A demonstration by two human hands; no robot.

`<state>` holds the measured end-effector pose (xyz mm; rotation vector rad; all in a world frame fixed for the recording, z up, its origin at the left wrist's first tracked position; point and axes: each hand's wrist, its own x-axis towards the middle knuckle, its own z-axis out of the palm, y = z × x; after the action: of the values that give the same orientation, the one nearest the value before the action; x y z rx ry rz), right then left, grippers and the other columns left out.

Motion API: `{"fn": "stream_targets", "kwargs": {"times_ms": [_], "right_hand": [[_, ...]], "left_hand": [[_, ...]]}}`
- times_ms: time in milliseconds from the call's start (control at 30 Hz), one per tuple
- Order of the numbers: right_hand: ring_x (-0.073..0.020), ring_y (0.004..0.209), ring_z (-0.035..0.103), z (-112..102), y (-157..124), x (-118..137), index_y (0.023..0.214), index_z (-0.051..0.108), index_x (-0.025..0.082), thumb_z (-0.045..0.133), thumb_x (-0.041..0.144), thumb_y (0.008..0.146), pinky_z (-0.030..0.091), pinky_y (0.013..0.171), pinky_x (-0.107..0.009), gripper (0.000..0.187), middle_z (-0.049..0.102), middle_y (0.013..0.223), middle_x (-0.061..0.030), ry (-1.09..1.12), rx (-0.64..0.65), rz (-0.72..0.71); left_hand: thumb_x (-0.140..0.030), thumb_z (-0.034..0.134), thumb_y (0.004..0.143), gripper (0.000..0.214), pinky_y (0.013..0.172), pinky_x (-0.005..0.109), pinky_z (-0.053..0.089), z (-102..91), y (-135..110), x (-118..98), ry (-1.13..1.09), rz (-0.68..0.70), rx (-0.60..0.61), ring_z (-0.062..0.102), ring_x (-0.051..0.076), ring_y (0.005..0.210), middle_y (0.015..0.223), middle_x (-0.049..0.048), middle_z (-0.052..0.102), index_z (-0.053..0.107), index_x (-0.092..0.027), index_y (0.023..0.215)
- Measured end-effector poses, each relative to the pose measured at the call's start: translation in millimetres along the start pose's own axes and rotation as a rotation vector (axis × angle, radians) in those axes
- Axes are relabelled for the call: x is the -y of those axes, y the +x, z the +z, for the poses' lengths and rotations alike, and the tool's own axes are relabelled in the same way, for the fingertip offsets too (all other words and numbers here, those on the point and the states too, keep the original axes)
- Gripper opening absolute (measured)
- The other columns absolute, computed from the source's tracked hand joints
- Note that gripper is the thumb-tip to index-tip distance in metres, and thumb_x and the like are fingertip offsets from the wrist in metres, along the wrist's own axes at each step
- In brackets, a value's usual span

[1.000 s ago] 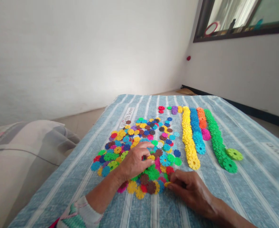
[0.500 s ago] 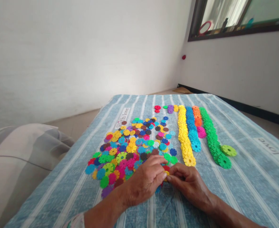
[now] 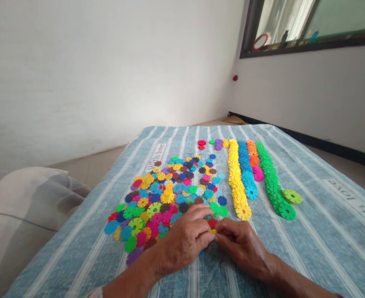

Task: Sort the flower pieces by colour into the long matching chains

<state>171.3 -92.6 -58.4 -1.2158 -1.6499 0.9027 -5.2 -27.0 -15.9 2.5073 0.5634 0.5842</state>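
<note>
Lower centre of frame: yellow disc [image 3: 213,231], mostly hidden, lies between the fingertips of both hands. Right hand [image 3: 246,248] pinches it with thumb and finger; left hand [image 3: 187,236] meets its left side, grip cannot be told. Multicoloured discs [image 3: 154,210] spread left of centre.

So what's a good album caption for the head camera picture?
Left hand and right hand together at a yellow disc, colourful disc pile alongside.
</note>
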Motion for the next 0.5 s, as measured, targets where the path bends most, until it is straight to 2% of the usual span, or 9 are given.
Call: {"fn": "stream_targets", "kwargs": {"times_ms": [300,367,500], "right_hand": [[-0.0085,0.055,0.036,0.4,4.5,5.4,0.071,0.055,0.017,0.054,0.028,0.087,0.030,0.052,-0.021,0.020,0.043,0.060,0.0056,0.053,0.009,0.024],[-0.0086,0.055,0.037,-0.2,4.7,5.1,0.070,0.054,0.017,0.054,0.027,0.086,0.030,0.052,-0.021,0.020,0.042,0.059,0.0057,0.037,0.006,0.029],[-0.0083,0.053,0.036,-1.2,3.5,3.8,0.067,0.048,0.018,0.054,0.025,0.084,0.028,0.051,-0.021,0.020,0.041,0.058,0.0063,-0.033,0.038,0.017]], "left_hand": [[-0.016,0.049,0.090,0.019,0.102,0.035,0.044,-1.9,-0.2,2.0,0.044,0.042,-0.012,0.051,0.020,0.119,0.113,0.0091,0.065,0.063,-0.016,0.077],[-0.016,0.048,0.090,0.019,0.101,0.037,0.045,-2.6,0.6,6.0,0.072,0.055,-0.057,0.053,0.021,0.117,0.111,0.0091,0.066,0.063,-0.017,0.078],[-0.012,0.049,0.088,0.016,0.094,0.038,0.050,-1.3,3.7,18.4,0.155,0.075,-0.233,0.058,0.020,0.108,0.105,0.0099,0.067,0.064,-0.016,0.085]]}}
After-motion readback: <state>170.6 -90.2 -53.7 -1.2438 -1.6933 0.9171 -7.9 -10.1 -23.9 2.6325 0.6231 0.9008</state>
